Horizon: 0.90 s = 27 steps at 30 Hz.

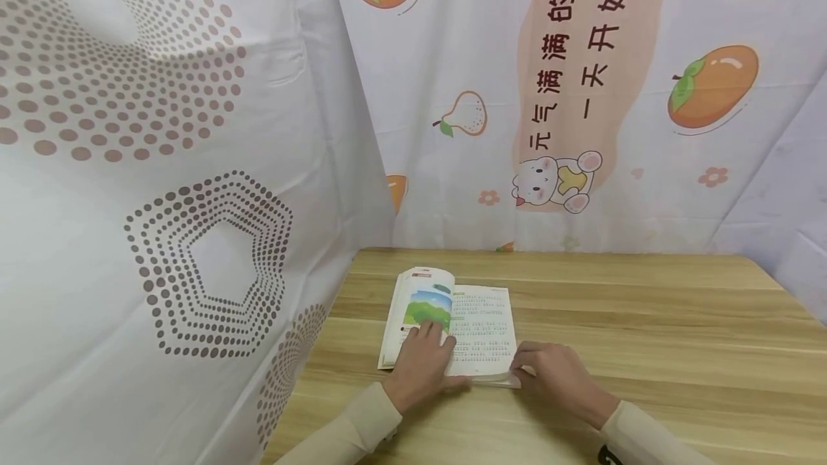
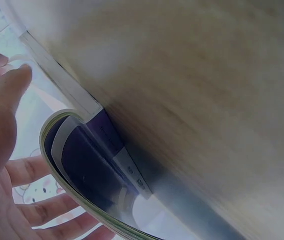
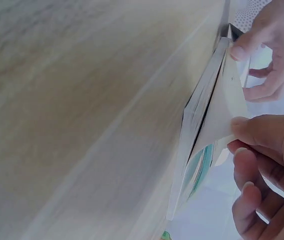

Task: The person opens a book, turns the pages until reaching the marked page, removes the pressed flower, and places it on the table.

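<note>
An open book (image 1: 481, 329) lies on the table, with a colour picture of green hills on its left page and printed text on the right page. My left hand (image 1: 423, 361) rests on the left page with fingers extended, its thumb reaching the bottom edge by the middle. In the left wrist view, those fingers (image 2: 44, 210) lie spread against the curved left half. At the lower right corner, my right hand (image 1: 558, 375) pinches a page between thumb and forefinger. The right wrist view shows this page (image 3: 224, 107) lifted and bent away from the pages beneath.
The wooden table (image 1: 646, 321) stretches to the right of the book. A white curtain with dotted patterns (image 1: 213, 271) hangs close on the left. Behind the table hangs a cloth printed with fruit and characters (image 1: 478, 185).
</note>
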Motion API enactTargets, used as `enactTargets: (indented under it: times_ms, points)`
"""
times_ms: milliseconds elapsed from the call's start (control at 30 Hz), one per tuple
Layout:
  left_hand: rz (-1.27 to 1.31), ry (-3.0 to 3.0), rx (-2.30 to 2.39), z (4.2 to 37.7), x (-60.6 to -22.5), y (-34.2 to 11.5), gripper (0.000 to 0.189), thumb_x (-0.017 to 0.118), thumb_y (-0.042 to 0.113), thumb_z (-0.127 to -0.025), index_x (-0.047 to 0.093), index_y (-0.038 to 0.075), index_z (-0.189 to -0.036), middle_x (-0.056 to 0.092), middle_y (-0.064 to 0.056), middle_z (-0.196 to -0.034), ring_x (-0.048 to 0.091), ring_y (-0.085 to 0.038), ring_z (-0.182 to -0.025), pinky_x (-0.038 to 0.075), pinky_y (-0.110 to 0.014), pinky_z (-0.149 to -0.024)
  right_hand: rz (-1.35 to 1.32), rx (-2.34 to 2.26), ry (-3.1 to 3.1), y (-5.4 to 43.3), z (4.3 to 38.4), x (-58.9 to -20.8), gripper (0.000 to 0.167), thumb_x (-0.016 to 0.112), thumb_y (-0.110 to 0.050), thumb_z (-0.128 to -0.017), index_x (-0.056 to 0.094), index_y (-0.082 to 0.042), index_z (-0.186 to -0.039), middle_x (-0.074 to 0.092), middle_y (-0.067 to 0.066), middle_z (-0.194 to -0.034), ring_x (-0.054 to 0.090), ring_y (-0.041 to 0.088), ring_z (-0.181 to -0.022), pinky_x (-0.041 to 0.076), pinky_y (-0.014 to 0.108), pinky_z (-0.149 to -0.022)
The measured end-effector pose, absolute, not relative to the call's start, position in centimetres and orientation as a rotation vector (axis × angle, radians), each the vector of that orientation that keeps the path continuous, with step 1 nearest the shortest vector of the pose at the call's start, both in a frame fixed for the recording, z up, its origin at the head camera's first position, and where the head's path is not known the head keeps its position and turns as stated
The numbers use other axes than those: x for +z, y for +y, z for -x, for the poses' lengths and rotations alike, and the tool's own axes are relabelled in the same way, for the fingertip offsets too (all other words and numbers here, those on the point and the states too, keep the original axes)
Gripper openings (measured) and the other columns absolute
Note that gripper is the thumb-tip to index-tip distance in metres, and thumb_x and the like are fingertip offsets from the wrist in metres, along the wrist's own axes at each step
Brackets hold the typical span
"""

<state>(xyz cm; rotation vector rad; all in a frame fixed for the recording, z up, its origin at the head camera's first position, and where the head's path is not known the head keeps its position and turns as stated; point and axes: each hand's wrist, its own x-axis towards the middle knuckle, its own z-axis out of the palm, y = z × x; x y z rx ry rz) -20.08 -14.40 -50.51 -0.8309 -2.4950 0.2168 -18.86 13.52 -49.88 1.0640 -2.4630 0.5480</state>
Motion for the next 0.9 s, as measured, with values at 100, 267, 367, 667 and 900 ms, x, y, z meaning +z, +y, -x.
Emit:
enactTargets:
  times_ms: [100,267,367,667,900]
  points:
    - [0.823,-2.480,0.241,20.12,-50.56,-14.41,0.072,0.064,0.084,-0.075,0.071,0.015,-0.094,0.061,-0.008,-0.098,0.058,-0.024,-0.091,0.053,-0.038,-0.074,-1.043,0.569,-2.457,13.49,18.89,-49.73,0.015,0.088,-0.011,-0.076,0.078,-0.021,-0.081,0.071,-0.014,-0.086,0.067,0.002,-0.076,0.054,0.028,-0.059]
    - [0.814,-2.445,0.253,20.21,-50.49,-14.38,0.059,0.067,0.074,-0.083,0.072,0.015,-0.089,0.063,-0.008,-0.097,0.059,-0.025,-0.091,0.053,-0.039,-0.072,-0.980,0.598,-2.414,13.37,19.00,-49.68,0.020,0.090,-0.011,-0.074,0.076,-0.023,-0.082,0.070,-0.014,-0.086,0.064,0.000,-0.073,0.053,0.026,-0.057]
    - [0.818,-2.441,0.229,20.19,-50.44,-14.29,0.045,0.070,0.061,-0.087,0.071,0.015,-0.087,0.062,-0.008,-0.094,0.059,-0.025,-0.091,0.052,-0.039,-0.071,-0.893,0.605,-2.403,13.26,19.05,-49.73,0.024,0.093,-0.012,-0.072,0.076,-0.020,-0.088,0.071,-0.010,-0.090,0.055,-0.003,-0.065,0.047,0.021,-0.053]
    - [0.714,-2.526,0.233,20.02,-50.24,-14.17,0.049,0.062,0.032,-0.095,0.061,0.003,-0.135,0.068,-0.009,-0.104,0.062,-0.025,-0.096,0.052,-0.039,-0.074,-0.673,0.567,-2.556,13.38,18.55,-49.74,0.042,0.094,-0.020,-0.072,0.075,-0.014,-0.109,0.072,-0.001,-0.101,0.069,0.015,-0.077,0.052,0.026,-0.057]
    - [0.687,-2.473,0.143,20.10,-50.25,-14.32,0.067,0.054,0.011,-0.095,0.031,-0.002,-0.156,0.067,-0.012,-0.105,0.062,-0.024,-0.087,0.049,-0.036,-0.063,-0.714,0.580,-2.604,13.55,18.34,-50.21,0.037,0.092,-0.020,-0.075,0.075,-0.016,-0.107,0.070,-0.004,-0.104,0.068,0.013,-0.079,0.050,0.025,-0.056]
